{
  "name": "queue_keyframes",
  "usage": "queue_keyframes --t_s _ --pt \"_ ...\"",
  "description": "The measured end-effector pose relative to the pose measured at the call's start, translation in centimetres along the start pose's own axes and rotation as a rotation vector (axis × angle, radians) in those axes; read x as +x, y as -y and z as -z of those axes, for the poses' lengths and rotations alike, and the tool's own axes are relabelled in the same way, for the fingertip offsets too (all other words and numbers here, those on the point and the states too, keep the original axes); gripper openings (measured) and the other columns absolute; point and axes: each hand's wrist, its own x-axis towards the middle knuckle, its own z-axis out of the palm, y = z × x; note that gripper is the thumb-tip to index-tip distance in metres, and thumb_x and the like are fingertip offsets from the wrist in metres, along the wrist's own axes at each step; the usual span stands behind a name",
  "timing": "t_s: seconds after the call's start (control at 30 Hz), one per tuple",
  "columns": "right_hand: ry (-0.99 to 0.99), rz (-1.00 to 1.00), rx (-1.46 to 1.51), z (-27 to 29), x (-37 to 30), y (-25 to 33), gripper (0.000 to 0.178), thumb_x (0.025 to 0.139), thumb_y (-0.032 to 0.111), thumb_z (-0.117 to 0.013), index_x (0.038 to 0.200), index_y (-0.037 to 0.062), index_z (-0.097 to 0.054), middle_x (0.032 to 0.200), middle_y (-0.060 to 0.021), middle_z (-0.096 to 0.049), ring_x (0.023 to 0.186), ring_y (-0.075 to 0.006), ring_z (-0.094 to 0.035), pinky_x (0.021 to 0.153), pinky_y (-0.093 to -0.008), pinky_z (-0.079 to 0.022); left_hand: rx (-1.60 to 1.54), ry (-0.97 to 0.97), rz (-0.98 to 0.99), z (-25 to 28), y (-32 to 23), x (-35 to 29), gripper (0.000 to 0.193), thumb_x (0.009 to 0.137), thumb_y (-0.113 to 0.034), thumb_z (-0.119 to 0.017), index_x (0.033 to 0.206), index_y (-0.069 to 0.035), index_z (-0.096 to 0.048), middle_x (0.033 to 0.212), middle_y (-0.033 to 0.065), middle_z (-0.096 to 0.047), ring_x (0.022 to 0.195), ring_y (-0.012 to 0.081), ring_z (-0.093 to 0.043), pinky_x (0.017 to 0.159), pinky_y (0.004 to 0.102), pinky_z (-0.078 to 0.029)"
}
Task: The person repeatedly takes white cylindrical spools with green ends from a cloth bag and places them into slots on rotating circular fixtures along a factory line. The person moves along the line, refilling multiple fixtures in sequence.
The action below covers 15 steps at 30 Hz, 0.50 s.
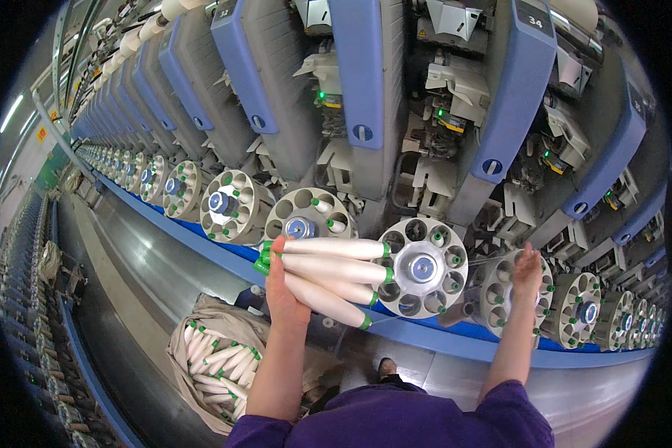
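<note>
In my left hand (285, 295) is a bundle of several white yarn bobbins (325, 267) with green ends, lying side by side and pointing to the right. The fingers are wrapped round their left ends. Just past the bundle's tips stands a round bobbin magazine (423, 267) with a ring of pockets, some of which hold green-ended bobbins. My right hand (528, 270) is raised in front of another round magazine (493, 299). Thin threads run toward its closed fingers from the left; the fingertips are slightly blurred.
A cloth sack (181, 345) full of similar bobbins is below my left forearm. More round magazines (235, 207) line a blue rail (455, 336). Behind them rise blue-and-grey machine units (362, 75) with small green lights. Another machine row (48, 358) stands at far left.
</note>
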Motion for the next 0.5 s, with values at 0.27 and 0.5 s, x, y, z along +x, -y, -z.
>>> queue_keyframes --t_s 0.27,0.5 --pt "1.598 -0.918 -0.967 -4.7 -9.7 -7.2 0.025 0.086 0.029 -0.059 0.093 0.0052 -0.059 0.066 0.0001 -0.054 0.051 -0.009 -0.052 0.048 -0.0215 -0.043 0.025 -0.054 0.111 -1.2 2.7 1.6 0.043 0.091 -0.038 -0.05 0.123 -0.01 -0.049 0.121 0.008 -0.049 0.112 0.0225 -0.046 0.096 0.0406 -0.039" --pt "0.91 -0.4 -0.901 -4.0 -6.0 -4.5 0.022 0.091 0.023 -0.054 0.089 0.0023 -0.062 0.065 0.0023 -0.053 0.06 -0.0061 -0.05 0.057 -0.0222 -0.045 0.795 -0.048 0.005 -0.3 10.8 2.5 0.035 0.076 -0.006 -0.067 0.11 -0.006 -0.061 0.102 0.0083 -0.055 0.089 0.0181 -0.054 0.082 0.0303 -0.043"
